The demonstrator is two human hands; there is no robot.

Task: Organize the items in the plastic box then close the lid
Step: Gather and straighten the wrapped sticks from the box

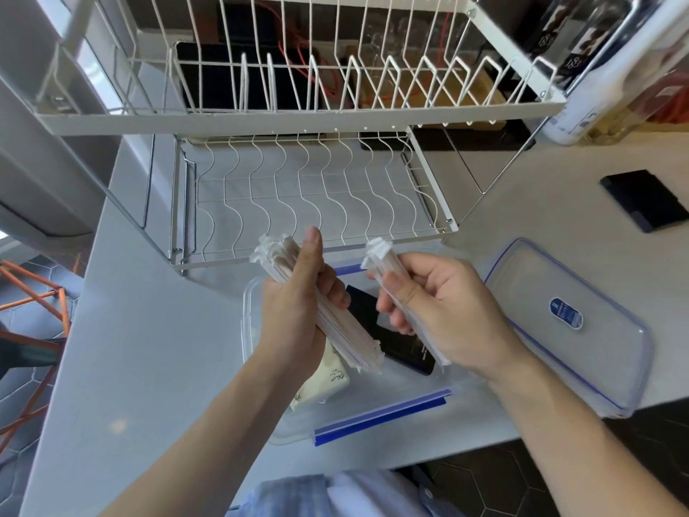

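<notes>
Box [257,315]: clear plastic, open, on the white counter [149,330], directly under both hands
Left hand [298,304]: fingers curled round a thick bundle of white paper-wrapped sticks [346,337], held slanted above the box's left half
Right hand [443,311]: thumb and fingers pinching a thinner bundle [382,261] of the same sticks, above the box's right half, just beside the left hand but not touching it
Black packet [406,350]: inside the box, below the gap between the hands
Cream packet [328,382]: inside the box, under the left wrist
Blue clips [380,416]: one on the box's near edge, below both wrists; another shows past the fingers at the far edge
Lid [581,348]: off the box, flat on the counter just right of the right hand, blue-rimmed with an oval label
Rack [298,181]: white wire dish rack, beyond both hands
Black card [645,199]: on the counter, far right, beyond the lid
</notes>
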